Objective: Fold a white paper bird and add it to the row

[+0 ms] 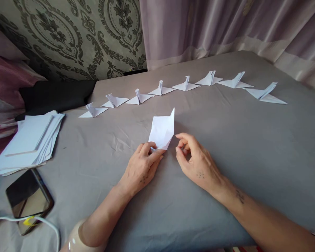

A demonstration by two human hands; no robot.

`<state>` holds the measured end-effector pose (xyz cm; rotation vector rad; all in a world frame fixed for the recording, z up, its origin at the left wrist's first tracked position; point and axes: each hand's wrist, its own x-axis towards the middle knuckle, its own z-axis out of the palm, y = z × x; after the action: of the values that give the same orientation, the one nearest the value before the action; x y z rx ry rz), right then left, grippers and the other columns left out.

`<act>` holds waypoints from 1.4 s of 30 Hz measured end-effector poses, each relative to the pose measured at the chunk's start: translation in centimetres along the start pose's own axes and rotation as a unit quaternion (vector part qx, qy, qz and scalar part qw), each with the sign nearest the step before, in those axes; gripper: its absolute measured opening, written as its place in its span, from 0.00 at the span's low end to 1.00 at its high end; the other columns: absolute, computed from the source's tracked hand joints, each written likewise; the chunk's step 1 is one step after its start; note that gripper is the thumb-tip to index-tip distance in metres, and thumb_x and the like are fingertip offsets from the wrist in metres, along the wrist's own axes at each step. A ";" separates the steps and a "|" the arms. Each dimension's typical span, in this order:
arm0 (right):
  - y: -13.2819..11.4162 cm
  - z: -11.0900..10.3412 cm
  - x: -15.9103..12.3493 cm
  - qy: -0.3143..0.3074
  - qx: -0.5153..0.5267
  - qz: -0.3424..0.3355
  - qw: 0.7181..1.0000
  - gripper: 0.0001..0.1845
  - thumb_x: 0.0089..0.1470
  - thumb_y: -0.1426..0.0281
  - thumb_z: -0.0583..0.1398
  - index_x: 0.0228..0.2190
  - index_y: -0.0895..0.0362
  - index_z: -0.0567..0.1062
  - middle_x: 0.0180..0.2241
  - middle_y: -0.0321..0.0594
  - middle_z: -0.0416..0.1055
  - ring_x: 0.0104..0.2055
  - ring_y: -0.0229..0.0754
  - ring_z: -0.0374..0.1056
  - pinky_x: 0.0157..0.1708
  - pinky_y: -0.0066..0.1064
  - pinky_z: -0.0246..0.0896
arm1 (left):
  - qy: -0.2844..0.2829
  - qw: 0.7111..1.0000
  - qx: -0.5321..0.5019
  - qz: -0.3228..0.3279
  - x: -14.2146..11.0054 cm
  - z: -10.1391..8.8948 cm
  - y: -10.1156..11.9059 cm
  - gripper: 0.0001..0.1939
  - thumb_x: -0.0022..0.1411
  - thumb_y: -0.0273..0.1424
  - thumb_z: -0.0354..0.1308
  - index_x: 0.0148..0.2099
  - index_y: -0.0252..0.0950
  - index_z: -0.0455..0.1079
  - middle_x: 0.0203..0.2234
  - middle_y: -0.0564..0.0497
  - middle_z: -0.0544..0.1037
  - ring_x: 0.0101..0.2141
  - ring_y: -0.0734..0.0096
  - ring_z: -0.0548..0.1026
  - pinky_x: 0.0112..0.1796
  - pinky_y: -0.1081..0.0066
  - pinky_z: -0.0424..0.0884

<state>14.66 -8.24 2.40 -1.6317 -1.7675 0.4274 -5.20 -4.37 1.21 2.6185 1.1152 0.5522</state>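
Observation:
A partly folded sheet of white paper (162,130) stands out above the grey cloth, in the middle of the head view. Its right edge is bent up into a pointed corner. My left hand (143,164) grips the paper's lower edge between thumb and fingers. Just right of the paper, my right hand (193,154) hovers apart from it, fingers curled loosely with a gap between thumb and forefinger and nothing visible in them. Beyond both hands, several folded white paper birds (161,90) stand in a curved row.
On the left lies a stack of white paper (28,140), with a black folded cloth or bag (57,94) behind it. A phone (28,199) and a white cable (47,222) are at the lower left. Curtains (199,28) and a patterned wall (86,35) border the far side.

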 end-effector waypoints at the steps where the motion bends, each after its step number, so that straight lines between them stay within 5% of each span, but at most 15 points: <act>1: 0.0 0.0 0.1 -0.017 -0.015 -0.029 0.999 0.23 0.60 0.73 0.53 0.57 0.53 0.60 0.35 0.38 0.70 0.30 0.38 0.68 0.30 0.29 0.63 | -0.003 1.000 0.006 0.005 0.0 0.0 0.0 0.16 0.69 0.29 0.48 0.55 0.43 0.69 0.46 0.44 0.68 0.37 0.67 0.67 0.40 0.63 0.72; 5: -0.1 -0.2 0.8 -0.067 -0.103 -0.121 0.985 0.24 0.62 0.77 0.49 0.57 0.48 0.63 0.34 0.37 0.70 0.30 0.38 0.68 0.31 0.29 0.62 | -0.014 1.000 0.010 0.019 0.0 -0.2 0.0 0.17 0.69 0.29 0.47 0.56 0.42 0.68 0.47 0.43 0.67 0.38 0.66 0.67 0.42 0.61 0.72; 10: -0.1 -0.4 1.2 -0.024 -0.110 -0.113 0.987 0.15 0.63 0.75 0.49 0.48 0.52 0.70 0.36 0.40 0.72 0.32 0.38 0.68 0.33 0.30 0.62 | -0.024 0.999 0.010 0.027 -0.1 -0.3 -0.1 0.18 0.70 0.29 0.46 0.58 0.40 0.66 0.47 0.42 0.67 0.40 0.63 0.67 0.44 0.59 0.71; 16: 0.2 -1.1 1.7 -0.069 -0.163 -0.192 0.965 0.29 0.60 0.80 0.47 0.59 0.46 0.61 0.35 0.36 0.69 0.28 0.36 0.65 0.27 0.28 0.56 | -0.037 0.999 0.006 0.037 0.0 -0.5 -0.2 0.17 0.69 0.29 0.45 0.57 0.38 0.67 0.45 0.42 0.68 0.39 0.64 0.66 0.44 0.60 0.70; 20: -0.1 -2.0 2.8 -0.099 -0.191 -0.233 0.948 0.20 0.61 0.77 0.49 0.48 0.49 0.72 0.32 0.35 0.69 0.26 0.35 0.63 0.25 0.29 0.53 | -0.036 0.998 0.011 0.044 0.1 -0.6 -0.3 0.18 0.70 0.29 0.44 0.57 0.39 0.68 0.45 0.43 0.67 0.39 0.64 0.66 0.45 0.60 0.70; 27: 0.5 -1.9 3.2 -0.033 -0.073 -0.150 0.985 0.06 0.56 0.75 0.55 0.34 0.56 0.71 0.25 0.33 0.69 0.24 0.35 0.63 0.26 0.28 0.55 | -0.024 0.998 0.013 0.055 0.0 -0.2 -0.5 0.18 0.70 0.30 0.43 0.57 0.39 0.68 0.45 0.43 0.68 0.38 0.64 0.65 0.45 0.61 0.69; 31: 1.8 -0.8 2.2 -0.074 -0.050 -0.127 0.988 0.11 0.51 0.79 0.54 0.31 0.56 0.75 0.30 0.35 0.71 0.26 0.35 0.63 0.29 0.28 0.57 | -0.024 0.998 0.013 0.063 0.0 -0.2 -0.7 0.19 0.70 0.30 0.43 0.58 0.39 0.67 0.45 0.43 0.67 0.39 0.64 0.65 0.45 0.60 0.69; 36: 2.6 -0.1 1.6 -0.114 0.007 -0.113 0.987 0.21 0.53 0.79 0.53 0.44 0.55 0.77 0.36 0.36 0.72 0.32 0.36 0.65 0.34 0.29 0.61 | -0.066 0.995 0.012 0.072 0.1 -0.8 -1.1 0.20 0.70 0.30 0.45 0.60 0.40 0.66 0.47 0.42 0.65 0.44 0.63 0.65 0.49 0.60 0.67; 42: 2.9 -0.3 1.6 -0.148 0.015 -0.128 0.981 0.21 0.52 0.80 0.52 0.39 0.50 0.79 0.36 0.35 0.70 0.34 0.36 0.64 0.36 0.30 0.60 | -0.090 0.993 0.038 0.065 0.0 -0.9 -1.6 0.21 0.70 0.32 0.45 0.62 0.44 0.63 0.48 0.42 0.62 0.45 0.61 0.63 0.48 0.58 0.67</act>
<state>17.01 -6.26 1.17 -1.3464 -2.1480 0.5955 -6.59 -3.27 1.44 2.7564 0.9322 0.2947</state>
